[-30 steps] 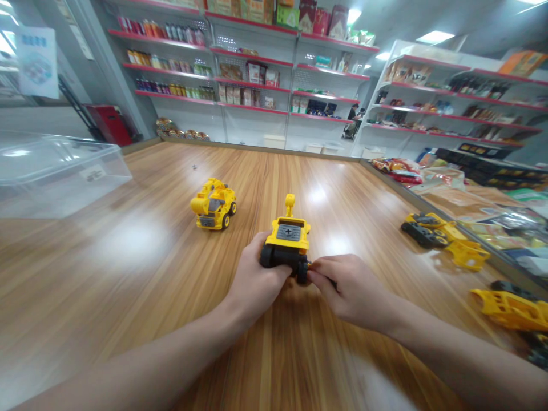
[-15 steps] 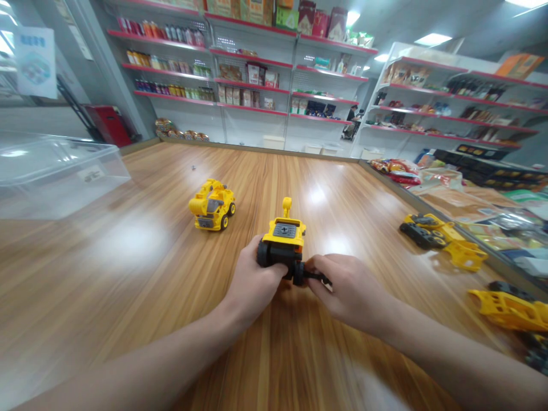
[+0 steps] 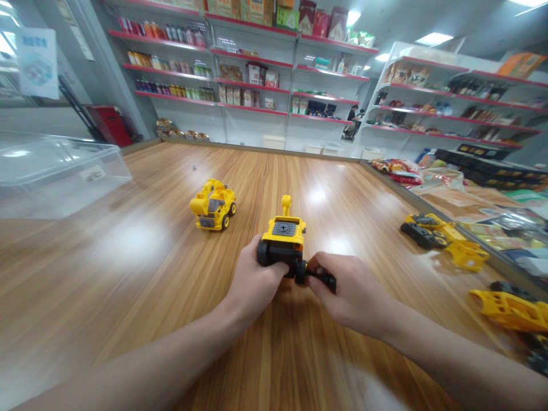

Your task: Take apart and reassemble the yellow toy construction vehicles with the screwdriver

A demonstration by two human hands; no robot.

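My left hand [image 3: 257,274] is closed around the black underside of a yellow and black toy construction vehicle [image 3: 282,228], its thumb pressed on the black body. A grey panel with a cross-shaped screw faces up, and a yellow arm sticks out at the far end. My right hand [image 3: 338,279] pinches a small black screwdriver [image 3: 327,279] by its flat handle. The tool's tip points at the near right wheel [image 3: 300,272]; the fingers and wheel hide where it meets. Left of the vehicle, a yellow toy truck [image 3: 213,205] stands on its wheels on the wooden table [image 3: 149,308].
Two more yellow toy vehicles, a tracked one [image 3: 440,237] and a partly cut-off one [image 3: 509,308], lie at the right. A clear plastic bin [image 3: 64,177] stands at the left. Packaged goods [image 3: 462,200] lie beyond the right edge, and stocked shelves [image 3: 252,85] line the back.
The screwdriver's handle has turned in my right fingers and shows a broader side now. My left hand and the toy vehicle have barely moved.
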